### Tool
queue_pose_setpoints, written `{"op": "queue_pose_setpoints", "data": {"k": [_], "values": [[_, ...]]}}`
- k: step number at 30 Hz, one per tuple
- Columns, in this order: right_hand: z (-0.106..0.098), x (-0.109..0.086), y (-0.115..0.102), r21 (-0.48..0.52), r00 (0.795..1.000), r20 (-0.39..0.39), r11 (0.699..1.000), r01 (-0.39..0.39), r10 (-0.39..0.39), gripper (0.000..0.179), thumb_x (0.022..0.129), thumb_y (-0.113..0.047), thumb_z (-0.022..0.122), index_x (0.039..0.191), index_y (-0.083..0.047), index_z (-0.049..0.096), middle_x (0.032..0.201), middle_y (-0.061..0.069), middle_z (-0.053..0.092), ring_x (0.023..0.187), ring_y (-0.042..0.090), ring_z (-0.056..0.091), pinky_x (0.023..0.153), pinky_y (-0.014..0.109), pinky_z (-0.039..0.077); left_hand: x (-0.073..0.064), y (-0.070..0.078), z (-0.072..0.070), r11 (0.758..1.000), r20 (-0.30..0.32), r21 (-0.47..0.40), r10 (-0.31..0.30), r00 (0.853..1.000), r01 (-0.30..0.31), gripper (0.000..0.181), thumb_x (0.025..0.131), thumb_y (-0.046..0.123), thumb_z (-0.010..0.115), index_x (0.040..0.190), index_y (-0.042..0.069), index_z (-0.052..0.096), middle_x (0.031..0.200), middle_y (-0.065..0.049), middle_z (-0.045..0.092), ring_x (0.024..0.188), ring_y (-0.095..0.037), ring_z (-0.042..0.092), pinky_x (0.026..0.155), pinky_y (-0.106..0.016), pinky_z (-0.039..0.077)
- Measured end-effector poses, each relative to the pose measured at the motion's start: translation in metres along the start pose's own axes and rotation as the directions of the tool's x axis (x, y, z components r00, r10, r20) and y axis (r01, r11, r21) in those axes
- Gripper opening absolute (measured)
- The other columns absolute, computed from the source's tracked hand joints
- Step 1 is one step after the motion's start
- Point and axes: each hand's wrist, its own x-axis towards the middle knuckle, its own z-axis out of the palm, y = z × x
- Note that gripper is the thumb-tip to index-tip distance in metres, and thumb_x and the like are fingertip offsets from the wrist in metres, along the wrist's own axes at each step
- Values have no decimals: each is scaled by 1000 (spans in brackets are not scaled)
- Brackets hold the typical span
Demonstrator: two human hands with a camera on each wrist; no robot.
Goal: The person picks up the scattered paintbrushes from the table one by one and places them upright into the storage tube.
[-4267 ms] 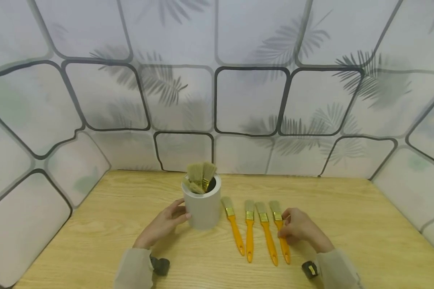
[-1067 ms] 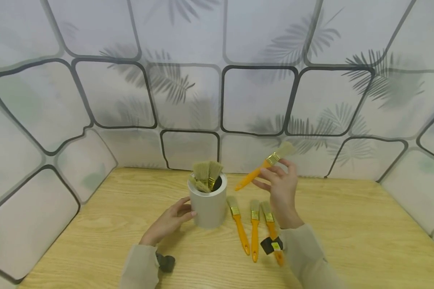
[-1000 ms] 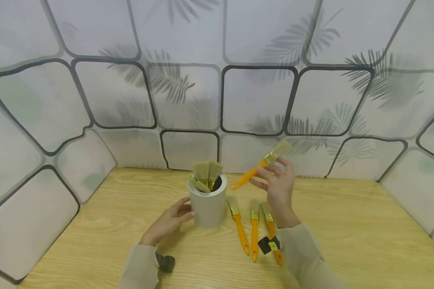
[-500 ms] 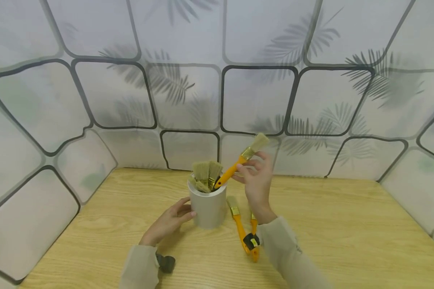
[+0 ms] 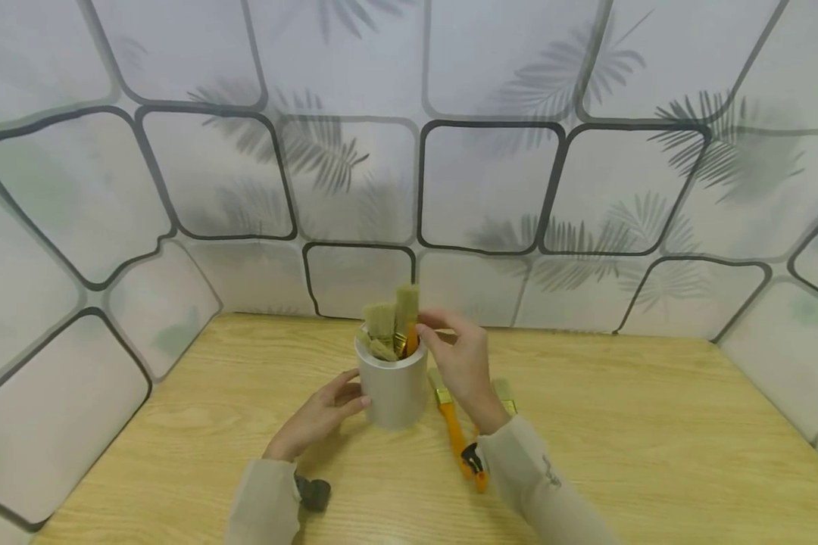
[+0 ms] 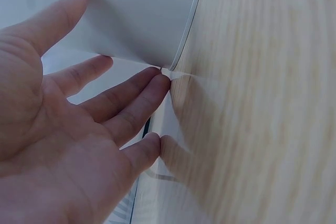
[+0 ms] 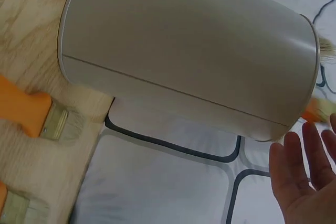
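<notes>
A light grey cylindrical pot [image 5: 391, 397] holds several paintbrushes with pale bristles [image 5: 379, 319] upward. My left hand [image 5: 318, 416] rests against its left side; in the left wrist view the thumb [image 6: 63, 17] touches the wall and the fingers reach out by the base. My right hand [image 5: 457, 359] is at the pot's right rim, fingertips right beside an orange-handled paintbrush [image 5: 412, 341] standing in the pot. That brush is blurred in the right wrist view, where the right hand's fingers [image 7: 296, 166] are extended. The pot hides the brush's lower handle.
On the wooden table [image 5: 198, 424], right of the pot, lie loose orange-handled paintbrushes [image 5: 452, 424], partly hidden under the right wrist and sleeve [image 5: 528, 469]. A patterned wall panel [image 5: 477, 185] rises behind the table, with side panels left and right.
My right hand picked up the rightmost brush, carried it left to the pot and lowered it handle-first inside. It now stands upright there. My left hand has stayed at the pot.
</notes>
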Motion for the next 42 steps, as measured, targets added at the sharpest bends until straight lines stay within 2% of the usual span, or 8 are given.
{"op": "queue_pose_setpoints", "data": {"k": [4, 7, 13, 15, 20, 24, 36, 42], "values": [[-7, -1, -1, -23, 999, 27, 999, 26, -26, 16, 89, 4, 75, 105, 8, 74, 99, 18, 75, 90, 33, 72, 78, 41, 61, 0, 0, 0, 1000, 0, 9, 1, 1000, -1, 67, 104, 26, 61, 156, -1, 31, 148, -31, 45, 137, -48, 44, 108, -67, 34], [-20, -1, 0, -69, 1000, 15, 998, 2, -1, 17, 90, 4, 74, 106, 7, 73, 99, 18, 75, 89, 33, 72, 75, 38, 61, 0, -1, 1, 1000, 0, 9, 0, 1000, 0, 68, 103, 27, 62, 156, -1, 30, 149, -31, 45, 137, -47, 43, 109, -67, 34], [-54, -4, 11, -211, 993, 19, 971, -109, 116, 19, 90, 5, 73, 109, 7, 72, 102, 20, 73, 86, 33, 69, 68, 22, 56, 1, -1, 0, 1000, -3, 14, -2, 1000, 2, 68, 103, 27, 62, 156, -1, 31, 148, -31, 45, 137, -46, 44, 109, -66, 34], [-66, -6, 14, -233, 985, 23, 959, -162, 172, 20, 90, 5, 73, 110, 8, 71, 101, 22, 72, 83, 35, 70, 67, 26, 59, 1, -2, 0, 1000, -2, 15, 1, 1000, -1, 67, 103, 27, 62, 156, -1, 31, 148, -31, 45, 137, -46, 44, 109, -66, 34], [-93, -11, 17, -263, 944, 60, 917, -300, 326, 23, 94, 3, 68, 117, 10, 67, 103, 25, 69, 83, 41, 70, 68, 38, 62, 3, -2, 0, 1000, -5, 15, -1, 1000, 1, 67, 103, 27, 62, 156, 0, 32, 148, -31, 45, 137, -46, 44, 109, -65, 34], [-112, -14, 20, -303, 908, 86, 879, -368, 410, 27, 97, -1, 66, 122, 11, 64, 105, 26, 68, 84, 38, 71, 66, 34, 62, 4, -3, 1, 1000, -20, 9, -10, 1000, 10, 67, 102, 27, 64, 156, 1, 33, 148, -30, 46, 136, -45, 45, 109, -65, 34], [-139, -23, 29, -330, 832, 143, 819, -470, 535, 34, 96, -1, 65, 124, 16, 57, 107, 30, 66, 83, 39, 72, 63, 36, 62, 3, -2, 2, 1000, -17, -6, -14, 1000, 14, 67, 102, 27, 64, 157, 2, 33, 149, -29, 46, 137, -46, 44, 109, -66, 33], [-144, -27, 36, -323, 762, 197, 775, -544, 617, 42, 96, -3, 67, 129, 18, 51, 109, 33, 66, 81, 39, 72, 63, 42, 62, 2, -1, 1, 1000, -7, 9, -4, 1000, 4, 67, 103, 27, 62, 157, 1, 31, 149, -31, 44, 137, -48, 42, 109, -67, 32]]}}
